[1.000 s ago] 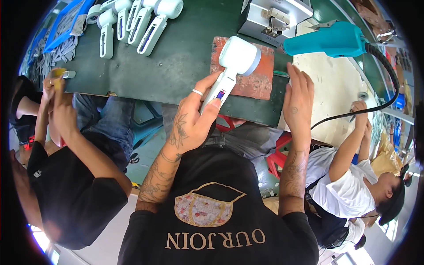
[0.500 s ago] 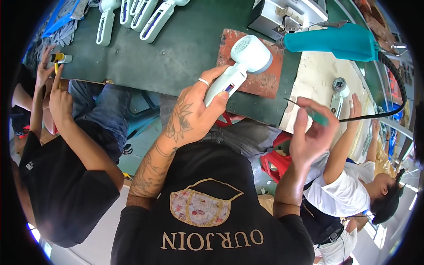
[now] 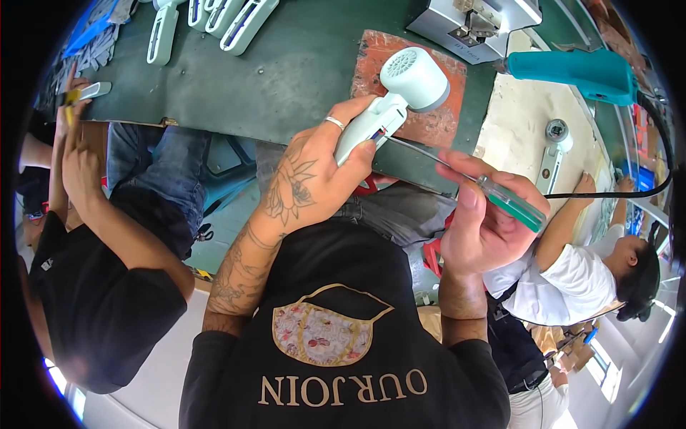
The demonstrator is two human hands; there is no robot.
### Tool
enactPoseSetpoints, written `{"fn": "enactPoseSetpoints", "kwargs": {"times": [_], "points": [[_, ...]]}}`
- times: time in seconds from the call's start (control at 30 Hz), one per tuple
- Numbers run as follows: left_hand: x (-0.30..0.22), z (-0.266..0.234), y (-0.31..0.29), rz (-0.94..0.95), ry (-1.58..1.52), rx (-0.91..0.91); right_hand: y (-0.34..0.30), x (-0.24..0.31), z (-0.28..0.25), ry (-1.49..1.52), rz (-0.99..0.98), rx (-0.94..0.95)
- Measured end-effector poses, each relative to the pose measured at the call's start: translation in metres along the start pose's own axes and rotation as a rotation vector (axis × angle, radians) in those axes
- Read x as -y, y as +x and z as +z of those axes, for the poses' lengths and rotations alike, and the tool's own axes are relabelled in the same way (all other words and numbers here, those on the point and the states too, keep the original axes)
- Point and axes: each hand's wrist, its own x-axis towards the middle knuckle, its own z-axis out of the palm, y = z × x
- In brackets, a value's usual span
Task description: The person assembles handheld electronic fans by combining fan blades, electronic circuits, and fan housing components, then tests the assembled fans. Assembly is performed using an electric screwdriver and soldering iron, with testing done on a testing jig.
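- Grips a pale green handheld device (image 3: pixel 398 100) with the left hand (image 3: pixel 311 168), fingers and thumb clamped round the handle.
- Holds the device aslant over the near part of the dark green counter (image 3: pixel 214 93), with its round, vented head toward the upper right, over a worn red-brown board (image 3: pixel 437 127); cannot tell whether touching the board.
- Clasps a screwdriver (image 3: pixel 511 204) by its translucent green handle in the right hand (image 3: pixel 493 229), fingers and thumb closed together round it.
- Points the thin metal shaft up and leftward, with the tip at the opening in the device's handle, near small dark blue and red parts; cannot tell exactly what is touched inside.
- Has, beyond the board, a metal box (image 3: pixel 457 28) with a fixture on its front, and just right of it a teal power tool (image 3: pixel 572 71) with a black cable (image 3: pixel 614 194).
- Has a second device (image 3: pixel 556 139) lying on a pale sheet (image 3: pixel 525 107) to the right, with several more handheld devices (image 3: pixel 243 28) at the upper left.
- Works beside two others: on the left, a person in black (image 3: pixel 107 286) with a yellow tool (image 3: pixel 70 104); on the right, a person in white (image 3: pixel 579 279).
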Motion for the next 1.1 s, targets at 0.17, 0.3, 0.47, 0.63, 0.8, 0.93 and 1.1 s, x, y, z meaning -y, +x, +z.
{"fn": "enactPoseSetpoints", "kwargs": {"times": [0.17, 0.3, 0.47, 0.63, 0.8, 0.93, 1.1], "points": [[-0.001, -0.001, 0.0, -0.021, 0.005, 0.014, 0.003, -0.004, 0.004, -0.149, -0.128, -0.018], [0.001, 0.001, 0.0, -0.01, -0.011, 0.001, 0.004, -0.006, 0.001, -0.072, -0.083, 0.024], [-0.004, -0.001, 0.002, -0.012, -0.008, 0.01, 0.006, -0.004, -0.002, -0.073, -0.084, 0.036], [-0.003, 0.001, 0.002, -0.022, -0.018, 0.008, 0.008, -0.006, 0.002, -0.008, -0.099, -0.007], [0.0, 0.002, 0.0, 0.004, -0.008, -0.005, 0.014, -0.002, -0.004, -0.041, -0.139, 0.154], [0.004, 0.006, -0.001, 0.016, 0.013, -0.024, 0.011, -0.009, -0.005, -0.058, -0.182, 0.154], [0.002, 0.0, 0.001, -0.014, -0.003, -0.006, 0.013, -0.008, -0.004, -0.078, -0.161, 0.101]]}}
